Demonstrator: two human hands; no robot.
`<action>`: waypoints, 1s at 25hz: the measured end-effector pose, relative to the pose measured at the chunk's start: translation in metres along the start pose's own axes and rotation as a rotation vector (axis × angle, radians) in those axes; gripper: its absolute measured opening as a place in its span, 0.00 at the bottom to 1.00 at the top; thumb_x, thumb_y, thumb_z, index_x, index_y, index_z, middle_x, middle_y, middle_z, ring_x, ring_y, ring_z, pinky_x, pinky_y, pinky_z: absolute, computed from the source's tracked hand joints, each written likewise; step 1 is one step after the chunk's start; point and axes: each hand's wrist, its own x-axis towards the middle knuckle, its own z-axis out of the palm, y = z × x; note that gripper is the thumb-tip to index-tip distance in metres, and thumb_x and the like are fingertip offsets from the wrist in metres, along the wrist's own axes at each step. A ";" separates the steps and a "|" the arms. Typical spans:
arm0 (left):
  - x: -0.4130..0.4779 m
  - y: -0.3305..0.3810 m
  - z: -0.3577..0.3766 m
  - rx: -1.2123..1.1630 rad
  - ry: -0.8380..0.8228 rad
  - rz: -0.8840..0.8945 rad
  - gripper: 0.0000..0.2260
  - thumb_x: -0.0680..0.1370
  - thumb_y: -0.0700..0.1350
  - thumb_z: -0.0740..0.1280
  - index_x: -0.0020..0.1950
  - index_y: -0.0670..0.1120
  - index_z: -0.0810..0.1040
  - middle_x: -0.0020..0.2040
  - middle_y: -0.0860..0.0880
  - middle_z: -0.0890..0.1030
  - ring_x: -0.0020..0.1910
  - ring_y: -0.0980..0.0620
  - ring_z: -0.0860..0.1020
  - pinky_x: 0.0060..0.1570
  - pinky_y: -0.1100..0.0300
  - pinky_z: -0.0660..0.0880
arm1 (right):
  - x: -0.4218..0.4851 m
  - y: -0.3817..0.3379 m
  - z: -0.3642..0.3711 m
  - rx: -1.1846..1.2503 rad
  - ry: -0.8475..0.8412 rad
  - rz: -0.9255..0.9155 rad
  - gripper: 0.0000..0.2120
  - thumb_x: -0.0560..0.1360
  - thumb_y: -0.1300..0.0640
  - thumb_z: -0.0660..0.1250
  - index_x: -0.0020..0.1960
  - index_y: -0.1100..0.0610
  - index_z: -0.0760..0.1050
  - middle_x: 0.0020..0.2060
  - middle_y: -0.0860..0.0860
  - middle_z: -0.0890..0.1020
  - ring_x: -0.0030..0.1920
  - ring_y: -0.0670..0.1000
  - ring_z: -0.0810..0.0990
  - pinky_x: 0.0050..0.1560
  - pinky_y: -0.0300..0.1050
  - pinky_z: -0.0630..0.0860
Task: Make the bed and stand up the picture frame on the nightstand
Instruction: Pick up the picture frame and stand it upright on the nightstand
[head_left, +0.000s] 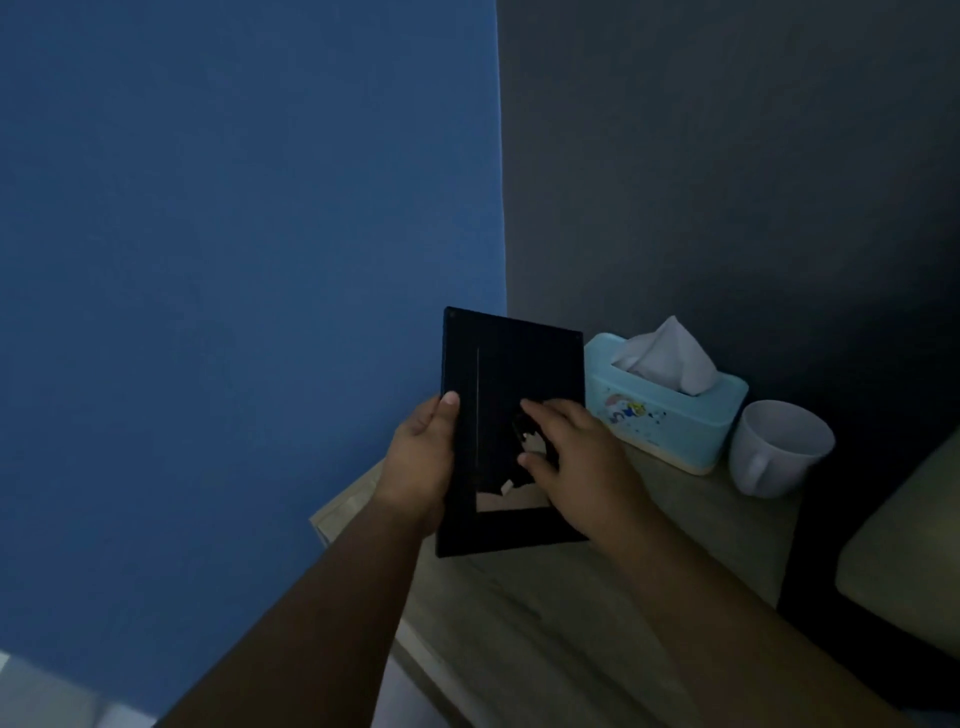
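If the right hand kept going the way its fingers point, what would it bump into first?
The right hand is touching the back of the picture frame, so that comes first. Sliding on across it, it would probably reach the left hand. Depth is unclear.

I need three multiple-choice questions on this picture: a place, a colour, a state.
1. Relative to the tissue box, the mug stands: A) left B) right C) on top.
2. The tissue box is: A) light blue B) red C) black.
3. The picture frame is: A) lying flat B) standing alone C) held in hands.
1 B: it stands on the box's right. 2 A: its walls are light blue. 3 C: left hand and right hand hold it above the nightstand.
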 end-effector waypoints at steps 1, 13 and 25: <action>0.000 -0.001 -0.003 0.004 -0.007 -0.003 0.14 0.82 0.48 0.57 0.52 0.45 0.81 0.48 0.42 0.84 0.49 0.44 0.82 0.49 0.49 0.80 | 0.000 0.000 -0.001 0.008 -0.061 -0.038 0.27 0.76 0.55 0.65 0.74 0.52 0.64 0.70 0.51 0.67 0.66 0.52 0.69 0.65 0.44 0.67; -0.004 -0.004 -0.017 -0.082 -0.184 0.013 0.15 0.83 0.45 0.55 0.64 0.44 0.76 0.58 0.43 0.82 0.58 0.47 0.80 0.49 0.58 0.79 | 0.020 -0.037 -0.023 -0.204 -0.175 -0.117 0.23 0.82 0.53 0.54 0.76 0.52 0.57 0.76 0.51 0.59 0.72 0.56 0.60 0.70 0.45 0.57; -0.010 -0.016 0.025 0.226 -0.275 0.163 0.20 0.82 0.41 0.58 0.75 0.49 0.64 0.73 0.53 0.67 0.70 0.61 0.66 0.72 0.61 0.62 | 0.021 -0.049 -0.017 0.768 0.131 0.283 0.14 0.82 0.54 0.56 0.62 0.56 0.76 0.54 0.53 0.81 0.55 0.51 0.79 0.57 0.48 0.75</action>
